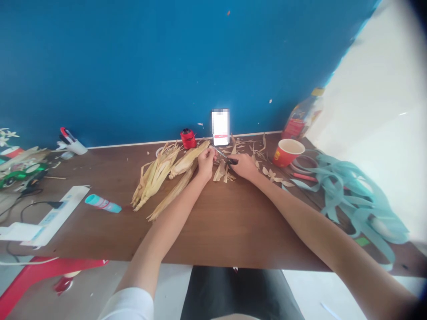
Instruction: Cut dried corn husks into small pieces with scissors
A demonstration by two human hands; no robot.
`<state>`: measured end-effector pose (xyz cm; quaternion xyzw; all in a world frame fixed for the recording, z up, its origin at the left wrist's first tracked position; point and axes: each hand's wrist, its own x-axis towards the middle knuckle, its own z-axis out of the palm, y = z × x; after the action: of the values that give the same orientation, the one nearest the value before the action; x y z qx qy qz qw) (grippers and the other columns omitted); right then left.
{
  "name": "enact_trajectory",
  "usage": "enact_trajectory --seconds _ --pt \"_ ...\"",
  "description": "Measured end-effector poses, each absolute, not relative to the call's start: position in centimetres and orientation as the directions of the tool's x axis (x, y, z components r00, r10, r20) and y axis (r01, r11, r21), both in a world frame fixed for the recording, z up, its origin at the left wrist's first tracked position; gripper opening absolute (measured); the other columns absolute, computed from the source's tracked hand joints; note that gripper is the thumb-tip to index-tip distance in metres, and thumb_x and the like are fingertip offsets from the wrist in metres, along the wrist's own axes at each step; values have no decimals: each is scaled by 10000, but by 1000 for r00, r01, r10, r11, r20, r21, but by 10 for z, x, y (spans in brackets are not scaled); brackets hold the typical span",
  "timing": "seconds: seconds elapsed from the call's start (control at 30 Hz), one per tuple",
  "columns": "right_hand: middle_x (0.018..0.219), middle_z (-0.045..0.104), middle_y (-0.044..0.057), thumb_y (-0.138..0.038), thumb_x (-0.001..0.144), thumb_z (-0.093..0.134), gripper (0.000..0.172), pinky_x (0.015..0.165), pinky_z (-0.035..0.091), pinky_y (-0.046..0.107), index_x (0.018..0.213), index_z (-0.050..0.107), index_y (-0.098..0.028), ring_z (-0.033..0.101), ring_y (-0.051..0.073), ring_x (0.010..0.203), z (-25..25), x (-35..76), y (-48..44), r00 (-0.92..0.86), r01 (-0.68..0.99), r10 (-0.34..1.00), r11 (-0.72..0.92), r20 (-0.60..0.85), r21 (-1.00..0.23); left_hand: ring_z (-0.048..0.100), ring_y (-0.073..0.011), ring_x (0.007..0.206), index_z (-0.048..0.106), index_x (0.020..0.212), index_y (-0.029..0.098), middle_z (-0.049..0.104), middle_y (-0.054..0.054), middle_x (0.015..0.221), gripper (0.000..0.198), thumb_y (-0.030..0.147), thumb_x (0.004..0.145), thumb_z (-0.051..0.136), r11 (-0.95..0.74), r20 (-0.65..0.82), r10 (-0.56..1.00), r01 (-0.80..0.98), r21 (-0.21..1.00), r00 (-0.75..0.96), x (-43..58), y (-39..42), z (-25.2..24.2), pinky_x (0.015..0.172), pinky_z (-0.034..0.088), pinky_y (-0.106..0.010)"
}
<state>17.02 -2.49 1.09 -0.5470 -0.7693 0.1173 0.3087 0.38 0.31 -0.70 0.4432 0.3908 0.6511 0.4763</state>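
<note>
**Scissor tips close to bare fingers**

The right hand (pixel 242 166) curls shut around black-handled scissors (pixel 224 157), blades aimed at the left hand (pixel 206 162), pinched on something too small to make out; one slip could nick it. Pale, ragged dried corn husks (pixel 155 178) lie left on the brown wooden table (pixel 200 235), trimmed scraps (pixel 220 171) beneath the hands.

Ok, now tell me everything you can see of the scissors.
The scissors have black handles and slim metal blades, and look small in this view. The right hand grips the handles, holding them roughly level over the table, with the blades pointing up and left toward the left hand. The tips sit at that hand's fingers, though whether they touch it or anything it holds is too small to tell. Dry husk scraps lie below. Whether the blades are open or closed can't be made out.
</note>
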Motion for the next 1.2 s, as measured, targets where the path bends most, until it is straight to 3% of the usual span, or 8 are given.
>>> enact_trajectory --seconds 0.33,0.7,0.87,1.03,1.2 --pt "827 748 7 -240 749 585 288 611 379 269 951 776 -313 639 207 762 11 175 -22 -228 789 916 372 331 -488 454 -60 555 603 733 144 591 5 692 296 414 800 702 -228 189 968 -255 940 -168 4 3 -7 552 382 -208" --pt "901 753 25 -264 766 566 266 640 386 279 942 764 -295 645 225 832 18 187 -17 -264 876 922 352 284 -328 450 -57 553 668 777 126 583 3 672 254 361 741 755 -144 125 988 -269 952 -87 1 4 -3 549 364 -209" --pt "888 748 35 -254 758 579 280 657 403 272 966 764 -276 644 217 818 15 184 -19 -207 843 924 335 322 -420 466 -57 576 638 761 138 577 4 710 198 317 778 720 -125 101 991 -331 935 -89 3 4 -1 550 379 -201" --pt "781 726 20 -237 739 578 274 642 401 255 939 766 -232 619 189 738 12 181 -20 -151 750 917 349 369 -562 505 -67 598 643 803 137 580 -8 720 270 399 801 708 -151 136 988 -306 940 -68 4 2 1 557 408 -203" --pt "770 725 16 -243 736 583 239 595 366 249 885 768 -211 596 177 698 13 178 -22 -159 703 908 379 387 -602 496 -64 592 670 867 136 606 -15 736 349 460 759 744 -174 153 984 -292 941 -93 3 2 -1 565 416 -206"
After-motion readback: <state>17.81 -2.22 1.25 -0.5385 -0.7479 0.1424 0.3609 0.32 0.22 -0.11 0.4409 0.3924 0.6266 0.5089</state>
